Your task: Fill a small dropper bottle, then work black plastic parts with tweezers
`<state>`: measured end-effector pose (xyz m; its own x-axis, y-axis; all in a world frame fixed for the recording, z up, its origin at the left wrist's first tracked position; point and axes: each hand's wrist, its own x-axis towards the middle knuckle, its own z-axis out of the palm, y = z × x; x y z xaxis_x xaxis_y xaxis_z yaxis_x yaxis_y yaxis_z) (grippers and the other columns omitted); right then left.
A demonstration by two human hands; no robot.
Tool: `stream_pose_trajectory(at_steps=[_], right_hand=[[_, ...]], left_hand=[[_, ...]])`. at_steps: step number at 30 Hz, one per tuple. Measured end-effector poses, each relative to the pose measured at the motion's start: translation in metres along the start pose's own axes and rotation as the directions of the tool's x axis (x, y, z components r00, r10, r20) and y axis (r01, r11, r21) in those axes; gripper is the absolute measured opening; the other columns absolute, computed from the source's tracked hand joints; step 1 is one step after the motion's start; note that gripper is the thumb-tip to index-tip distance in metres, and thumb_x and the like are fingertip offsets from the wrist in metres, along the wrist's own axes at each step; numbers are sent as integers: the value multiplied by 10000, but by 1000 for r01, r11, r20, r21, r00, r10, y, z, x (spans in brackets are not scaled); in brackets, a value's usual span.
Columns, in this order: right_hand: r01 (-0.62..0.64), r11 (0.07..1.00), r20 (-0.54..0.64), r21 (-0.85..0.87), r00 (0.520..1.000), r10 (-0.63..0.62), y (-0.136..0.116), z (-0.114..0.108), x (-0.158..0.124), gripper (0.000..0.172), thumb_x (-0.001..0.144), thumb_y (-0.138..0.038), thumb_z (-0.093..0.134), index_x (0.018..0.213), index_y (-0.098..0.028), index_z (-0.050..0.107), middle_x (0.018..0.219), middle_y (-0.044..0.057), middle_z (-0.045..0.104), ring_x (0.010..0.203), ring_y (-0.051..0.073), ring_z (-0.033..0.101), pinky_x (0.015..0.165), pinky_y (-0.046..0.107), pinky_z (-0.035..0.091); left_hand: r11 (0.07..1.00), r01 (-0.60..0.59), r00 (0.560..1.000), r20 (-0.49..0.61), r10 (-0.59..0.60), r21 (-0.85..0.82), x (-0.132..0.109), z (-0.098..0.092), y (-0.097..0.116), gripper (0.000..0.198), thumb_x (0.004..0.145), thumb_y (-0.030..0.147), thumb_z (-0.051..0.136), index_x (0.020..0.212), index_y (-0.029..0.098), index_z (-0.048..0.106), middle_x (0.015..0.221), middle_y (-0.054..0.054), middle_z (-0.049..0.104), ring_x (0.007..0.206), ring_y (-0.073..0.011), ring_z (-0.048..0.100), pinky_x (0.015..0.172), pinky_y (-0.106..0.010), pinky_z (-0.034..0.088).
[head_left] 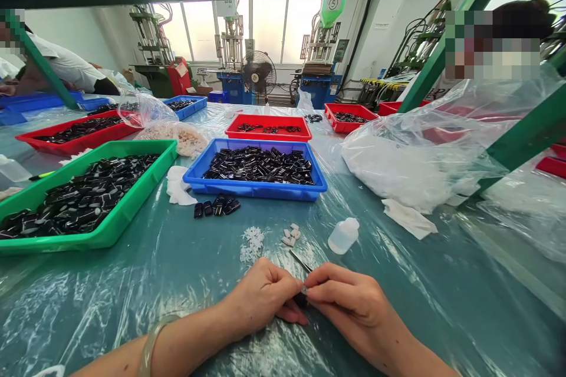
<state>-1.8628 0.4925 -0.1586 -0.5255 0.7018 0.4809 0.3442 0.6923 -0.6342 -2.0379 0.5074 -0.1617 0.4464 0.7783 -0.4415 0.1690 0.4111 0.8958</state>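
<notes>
Close together at the front of the table, both my hands work on one small black glossy part [301, 300], mostly hidden by fingers. My left hand [265, 294] is closed around it, thumb on top. Pinched fingertips of my right hand [349, 300] meet the part's edge; a tiny pale bit shows there, too small to name. A thin metal tool [300, 260] sticks out past the right index finger, and whether that hand grips it is unclear. Just beyond lie small white scraps [252, 244], several off-white pieces [290, 235] and a white squeeze bottle [344, 236].
A blue tray [254, 191] and a green tray [110, 237] hold many black parts, with several loose black parts [216, 206] nearby. Red trays [269, 136] stand farther back. Clear plastic bags [407, 159] and a green post [526, 129] are at right.
</notes>
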Motion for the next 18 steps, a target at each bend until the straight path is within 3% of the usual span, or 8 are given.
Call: stream_pose_trajectory(at_steps=[6,12,18], right_hand=[[-16,1000,-15,5,1000,16,4,3,-1,187,861,-75,509,776,-171,646,803,47,632,663,100,598,582,170,452],[-64,998,-84,27,994,66,7,3,4,143,854,-95,535,799,-193,623,798,31,644,682,116,616,619,198,478],[-1,999,-82,-54,997,-3,22,7,-6,107,845,-190,591,871,-291,615,796,-10,670,691,148,664,613,188,539]], left_hand=[[999,10,1000,12,-10,-44,-1,-3,0,317,677,386,495,604,102,616,579,-86,650,606,-182,648,611,-260,494],[997,-65,993,100,70,-52,-2,-6,1,174,544,177,556,673,108,650,540,-7,616,564,-117,600,557,-181,437],[997,-36,999,31,38,-61,11,-5,-18,156,545,230,614,631,110,665,520,10,575,563,-141,584,568,-233,460]])
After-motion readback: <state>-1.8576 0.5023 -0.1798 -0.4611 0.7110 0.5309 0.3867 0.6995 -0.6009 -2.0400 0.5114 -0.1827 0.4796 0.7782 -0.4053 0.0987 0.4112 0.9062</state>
